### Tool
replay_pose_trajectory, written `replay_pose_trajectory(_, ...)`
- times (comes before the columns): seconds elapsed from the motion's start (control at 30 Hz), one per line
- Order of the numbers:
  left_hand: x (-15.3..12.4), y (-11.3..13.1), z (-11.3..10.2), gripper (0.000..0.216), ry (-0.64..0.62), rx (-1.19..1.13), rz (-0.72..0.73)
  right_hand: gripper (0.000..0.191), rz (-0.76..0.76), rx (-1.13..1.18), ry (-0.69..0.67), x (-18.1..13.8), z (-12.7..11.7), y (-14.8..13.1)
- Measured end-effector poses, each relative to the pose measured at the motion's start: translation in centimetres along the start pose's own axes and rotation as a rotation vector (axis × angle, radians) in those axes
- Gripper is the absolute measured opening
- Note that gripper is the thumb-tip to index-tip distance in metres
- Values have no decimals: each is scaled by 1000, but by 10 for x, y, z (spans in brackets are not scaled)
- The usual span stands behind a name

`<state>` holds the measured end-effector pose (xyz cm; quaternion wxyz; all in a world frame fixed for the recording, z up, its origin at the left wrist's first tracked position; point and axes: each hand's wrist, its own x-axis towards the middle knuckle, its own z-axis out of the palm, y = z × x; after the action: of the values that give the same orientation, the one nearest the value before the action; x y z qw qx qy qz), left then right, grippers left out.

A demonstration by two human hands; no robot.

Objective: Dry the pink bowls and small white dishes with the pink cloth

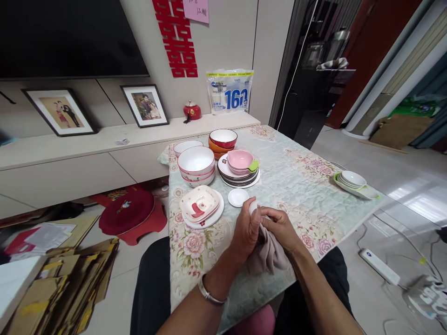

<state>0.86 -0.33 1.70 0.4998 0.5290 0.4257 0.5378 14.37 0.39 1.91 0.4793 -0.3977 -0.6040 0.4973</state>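
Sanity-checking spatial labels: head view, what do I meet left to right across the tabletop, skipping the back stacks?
Cream square dish stack with red print → small white round saucer → dusty-pink cloth in the right hand → long pale-green dish carrying small white round bowls.

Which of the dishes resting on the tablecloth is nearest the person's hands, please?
The small round white dish, just beyond the left hand; the plate stack stands farther back and the square patterned dishes lie farther left.

Bright, glare on floor [393, 170], edges stretched
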Motion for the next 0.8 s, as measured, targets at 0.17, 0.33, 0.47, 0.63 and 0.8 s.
replay_pose_trajectory(0.17,4,-4,-2,41,76,-105,-59,18,-202,-286,-120,3,2,-2)
replay_pose_trajectory(0.33,4,-4,-5,42,208,-78,21,22,-188,-747,-28,-1,6,3)
replay_pose_trajectory(0.47,8,2,-4,47,280,-289,-17,23,-104,-897,112,-2,13,13)
replay_pose_trajectory(0.63,17,8,-1,57,198,-704,-257,28,-206,-726,226,2,7,18)
replay_pose_trajectory(0.8,19,8,1,48,212,-849,-369,25,-386,-813,325,-5,7,-7)
